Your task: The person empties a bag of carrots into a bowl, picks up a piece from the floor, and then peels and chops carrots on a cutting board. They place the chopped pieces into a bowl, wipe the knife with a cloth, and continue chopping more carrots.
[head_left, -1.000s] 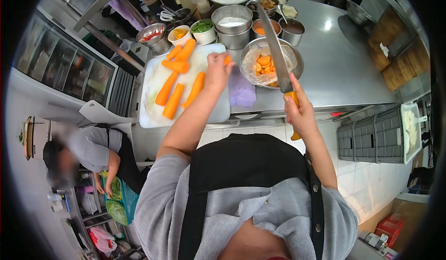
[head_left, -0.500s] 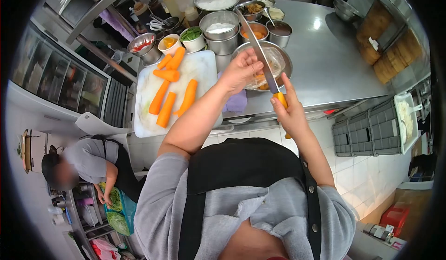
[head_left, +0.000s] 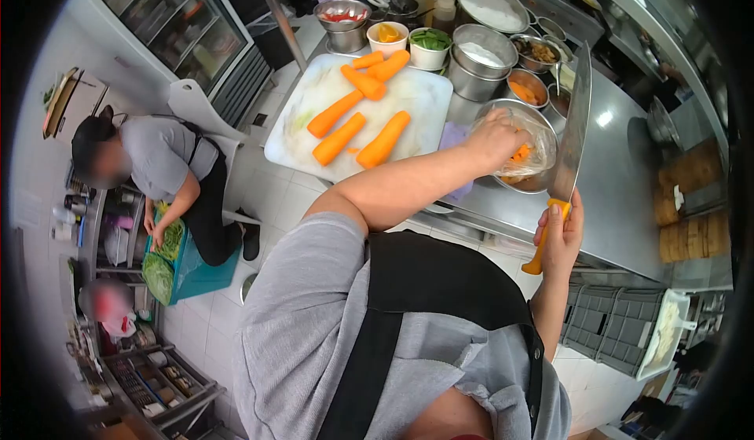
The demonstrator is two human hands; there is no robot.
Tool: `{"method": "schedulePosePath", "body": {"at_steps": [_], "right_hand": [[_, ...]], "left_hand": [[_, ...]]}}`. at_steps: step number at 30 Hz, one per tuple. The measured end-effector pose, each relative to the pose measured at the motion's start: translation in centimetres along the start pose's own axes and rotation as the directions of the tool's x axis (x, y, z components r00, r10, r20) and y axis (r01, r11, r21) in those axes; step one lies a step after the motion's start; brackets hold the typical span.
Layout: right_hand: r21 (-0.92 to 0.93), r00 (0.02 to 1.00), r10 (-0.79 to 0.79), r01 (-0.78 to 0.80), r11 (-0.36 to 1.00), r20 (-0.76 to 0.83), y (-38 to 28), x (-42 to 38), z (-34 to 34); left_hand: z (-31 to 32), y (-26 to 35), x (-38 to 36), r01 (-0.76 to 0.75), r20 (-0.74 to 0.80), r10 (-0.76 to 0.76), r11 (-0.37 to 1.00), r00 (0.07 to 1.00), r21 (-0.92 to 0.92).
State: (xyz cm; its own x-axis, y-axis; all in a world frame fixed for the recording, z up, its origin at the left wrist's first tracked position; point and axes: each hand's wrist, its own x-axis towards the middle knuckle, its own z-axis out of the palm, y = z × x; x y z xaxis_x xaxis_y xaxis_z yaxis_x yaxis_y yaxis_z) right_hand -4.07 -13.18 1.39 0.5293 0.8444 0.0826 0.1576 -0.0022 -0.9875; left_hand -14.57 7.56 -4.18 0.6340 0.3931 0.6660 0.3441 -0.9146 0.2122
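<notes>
My right hand (head_left: 562,234) is closed round the yellow handle of a long kitchen knife (head_left: 578,126), its blade pointing away from me. My left hand (head_left: 503,138) is over a metal bowl (head_left: 553,135) lined with a clear plastic bag (head_left: 539,138). Its fingers are curled together at the bag, and what they hold is hidden. Orange pieces (head_left: 520,154) show in the bag, just below the fingertips. Several peeled carrots (head_left: 336,140) lie on a white cutting board (head_left: 292,118) left of that hand.
Behind the board stand a white tub of green leaves (head_left: 430,41), stacked metal pots (head_left: 476,85) and a bowl of red pieces (head_left: 342,16). A purple cloth (head_left: 451,143) lies beside the board. At left, a co-worker (head_left: 166,157) handles greens over a teal crate (head_left: 206,275).
My left hand has left the knife blade and reached down to the bagged bowl. The knife has moved right with my right hand. The view has turned, shifting the board rightward.
</notes>
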Motion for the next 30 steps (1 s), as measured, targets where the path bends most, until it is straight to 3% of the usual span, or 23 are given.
{"method": "schedulePosePath", "body": {"at_steps": [4, 7, 9, 11, 14, 17, 20, 26, 28, 30], "right_hand": [[0.046, 0.997, -0.02, 0.017, 0.999, 0.069, 0.9, 1.0, -0.4], [0.035, 0.991, -0.036, 0.032, 0.999, 0.129, 1.0, 1.5, 0.0], [0.046, 0.983, -0.037, 0.03, 0.999, 0.18, 1.2, 1.9, 0.0], [0.065, 0.966, -0.038, 0.022, 0.998, 0.254, 1.5, 2.5, 0.3], [0.049, 0.927, -0.001, -0.019, 0.999, 0.376, 2.0, 3.1, 1.3], [0.023, 0.884, 0.014, -0.028, 0.999, 0.467, 2.5, 4.2, 2.5], [0.019, 0.841, 0.049, -0.071, 0.997, 0.539, 2.1, 4.8, 4.1], [-0.045, 0.789, -0.086, 0.143, 0.989, 0.609, 2.3, 5.3, 5.3], [-0.044, 0.779, -0.017, 0.057, 0.997, 0.626, 1.8, 4.7, 5.1], [-0.071, 0.764, 0.068, -0.028, 0.997, 0.641, 1.6, 4.2, 4.9]], "left_hand": [[-3.2, 1.1, -0.5, 0.098, 0.022, -0.096, 0.993, 0.995, -0.062], [-7.8, 1.5, -2.4, 0.305, 0.064, -0.308, 0.951, 0.949, 0.054], [-9.9, -0.2, -5.9, 0.444, 0.169, -0.484, 0.867, 0.859, 0.228], [-11.5, -1.1, -9.6, 0.546, 0.192, -0.69, 0.686, 0.697, 0.481], [-11.8, -1.8, -14.0, 0.633, 0.175, -0.826, 0.53, 0.535, 0.564], [-8.5, -3.6, -16.6, 0.633, -0.003, -0.779, 0.508, 0.628, 0.584], [-6.3, -4.7, -14.1, 0.704, -0.055, -0.798, 0.494, 0.6, 0.51], [-7.5, -4.8, -11.1, 0.834, -0.06, -0.843, 0.515, 0.535, 0.199], [-11.4, -4.7, -12.8, 0.862, 0.062, -0.911, 0.406, 0.407, 0.305], [-12.5, -4.6, -15.9, 0.699, 0.139, -0.904, 0.404, 0.405, 0.589]]}}
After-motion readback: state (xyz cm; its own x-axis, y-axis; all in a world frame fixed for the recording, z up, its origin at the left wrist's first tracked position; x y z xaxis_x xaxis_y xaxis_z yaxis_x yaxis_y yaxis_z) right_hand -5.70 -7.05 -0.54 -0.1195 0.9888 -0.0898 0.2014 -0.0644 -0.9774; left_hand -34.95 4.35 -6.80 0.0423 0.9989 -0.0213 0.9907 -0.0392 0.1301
